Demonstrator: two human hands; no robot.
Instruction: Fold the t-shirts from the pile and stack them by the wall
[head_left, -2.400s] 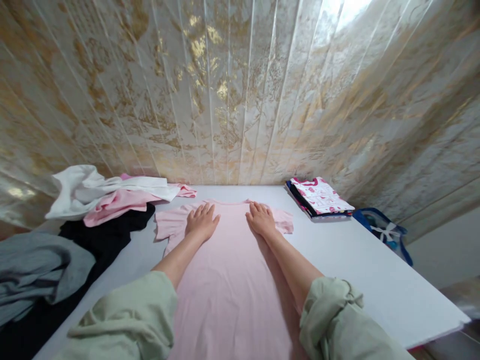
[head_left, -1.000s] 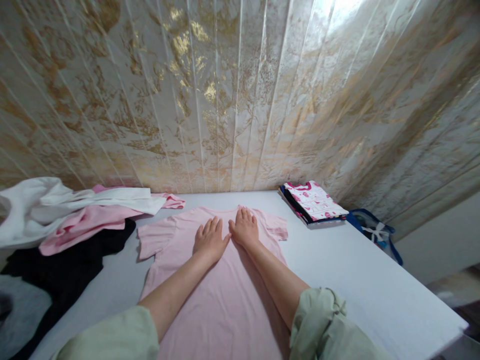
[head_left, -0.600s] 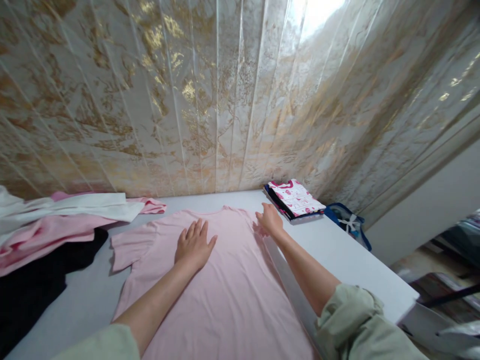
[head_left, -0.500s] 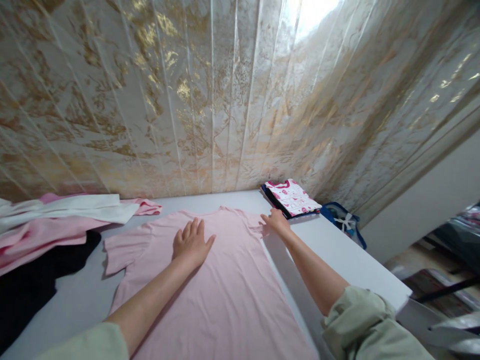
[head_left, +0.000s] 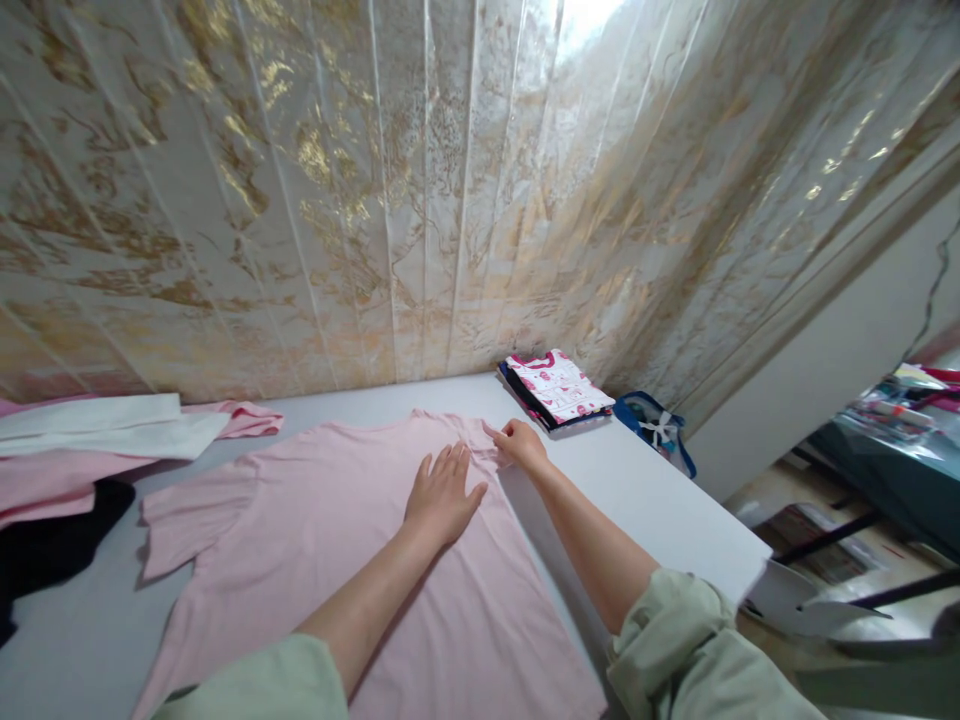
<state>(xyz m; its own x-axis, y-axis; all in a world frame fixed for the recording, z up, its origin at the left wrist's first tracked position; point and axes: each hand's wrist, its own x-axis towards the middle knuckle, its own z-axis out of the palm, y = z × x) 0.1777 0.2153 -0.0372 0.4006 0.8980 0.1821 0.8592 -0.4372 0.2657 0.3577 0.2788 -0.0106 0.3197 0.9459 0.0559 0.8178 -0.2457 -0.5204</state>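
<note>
A pink T-shirt (head_left: 315,530) lies spread on the white table (head_left: 637,490), its neckline toward the curtain. My left hand (head_left: 444,495) rests on the upper right part of the shirt, palm down with the fingers stretched out. Just to its right, my right hand (head_left: 523,445) pinches the edge of the shirt's right sleeve, which is bunched near the fingers. The left sleeve (head_left: 199,510) lies flat, away from both hands. Part of the shirt's lower body is hidden under my left forearm.
A folded stack of clothes (head_left: 559,388), a white and pink printed top uppermost, sits at the back right. Beside it lies a blue-edged bag (head_left: 658,430). White, pink and black garments (head_left: 97,430) are heaped at left. A gold-patterned curtain (head_left: 420,200) hangs behind.
My left hand has slid right across the shirt toward the right sleeve. My right hand has closed on that sleeve's edge. The camera view has turned slightly right.
</note>
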